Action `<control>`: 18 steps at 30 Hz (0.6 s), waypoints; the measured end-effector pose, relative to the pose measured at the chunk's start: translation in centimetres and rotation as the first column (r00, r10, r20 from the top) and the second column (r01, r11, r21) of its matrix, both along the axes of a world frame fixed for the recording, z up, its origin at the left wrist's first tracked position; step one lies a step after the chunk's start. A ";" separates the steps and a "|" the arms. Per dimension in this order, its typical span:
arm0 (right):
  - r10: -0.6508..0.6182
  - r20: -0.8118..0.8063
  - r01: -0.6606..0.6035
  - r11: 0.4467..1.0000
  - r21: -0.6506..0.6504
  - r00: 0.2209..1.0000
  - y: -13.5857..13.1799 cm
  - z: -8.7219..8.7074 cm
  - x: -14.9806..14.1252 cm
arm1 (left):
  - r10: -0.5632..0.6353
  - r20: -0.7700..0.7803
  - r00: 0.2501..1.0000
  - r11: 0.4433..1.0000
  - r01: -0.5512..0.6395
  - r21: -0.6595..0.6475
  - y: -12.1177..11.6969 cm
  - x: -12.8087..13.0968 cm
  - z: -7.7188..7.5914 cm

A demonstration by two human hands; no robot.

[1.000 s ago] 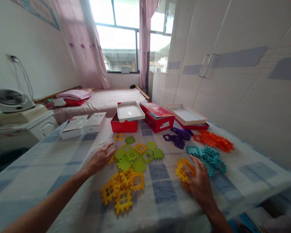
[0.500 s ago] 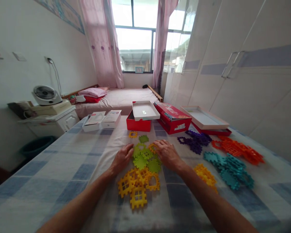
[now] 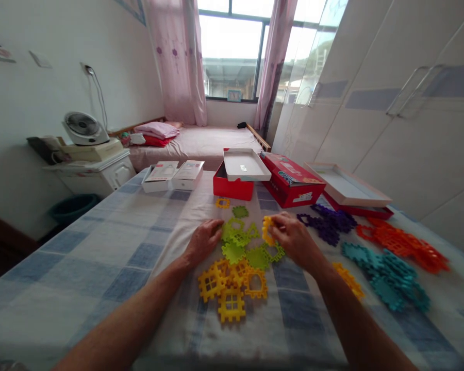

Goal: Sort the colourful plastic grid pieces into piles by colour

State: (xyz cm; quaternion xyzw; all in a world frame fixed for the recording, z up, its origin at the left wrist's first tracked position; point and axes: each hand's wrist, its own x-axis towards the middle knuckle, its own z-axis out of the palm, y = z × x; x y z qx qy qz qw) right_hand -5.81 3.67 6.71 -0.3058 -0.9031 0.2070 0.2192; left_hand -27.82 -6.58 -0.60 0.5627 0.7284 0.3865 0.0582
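My right hand [image 3: 294, 238] pinches a yellow interlocking building piece [image 3: 268, 231], tilted on edge, at the right of the green pile. My left hand [image 3: 204, 239] rests at the left edge of the green interlocking pieces [image 3: 234, 251], fingers curled together; what they hold, if anything, is hidden. Nearer me lies a heap of yellow window-like pieces [image 3: 232, 305]. Beyond the green pile are one lone green piece [image 3: 240, 211] and a yellow frame piece [image 3: 222, 199]. More yellow pieces [image 3: 348, 280] lie by my right forearm.
Purple [image 3: 327, 226], teal [image 3: 390, 278] and orange pieces [image 3: 406, 245] lie in separate heaps on the right. Behind stand a red box with a white lid [image 3: 234, 188], another red box [image 3: 294, 180], a shallow tray [image 3: 348, 185] and white boxes [image 3: 187, 175] on the checked tablecloth [image 3: 112, 288].
My right hand has left the yellow pieces at the right, reached the green pile and lifted a yellow piece from it. My left hand stays beside the pile, fingers now more curled. The view has turned left.
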 end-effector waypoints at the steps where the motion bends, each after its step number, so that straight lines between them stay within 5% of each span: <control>1: 0.058 -0.012 -0.059 0.996 -0.070 0.998 -1.6 0.0 0.8 | -0.004 -0.013 1.000 1.000 0.004 -0.001 0.0 0.0 0.0; 5: 0.201 0.073 -0.181 0.958 -0.220 0.977 -6.8 -2.1 2.2 | -0.017 -0.045 0.999 1.000 0.017 -0.002 -0.1 -0.1 -0.1; 11: -0.053 0.159 0.071 0.991 -0.112 0.986 -8.2 -3.6 0.8 | -0.006 -0.053 0.999 1.000 0.006 0.007 0.0 0.2 0.1; 15: -0.087 0.169 0.099 0.993 -0.061 0.982 -9.0 -2.8 1.5 | 0.103 -0.185 0.977 0.995 -0.102 0.016 -1.8 1.0 2.5; 18: -0.115 0.230 0.134 0.988 -0.072 0.966 -10.2 -3.0 2.6 | 0.016 -0.295 0.955 0.981 -0.073 -0.182 -5.1 2.0 4.7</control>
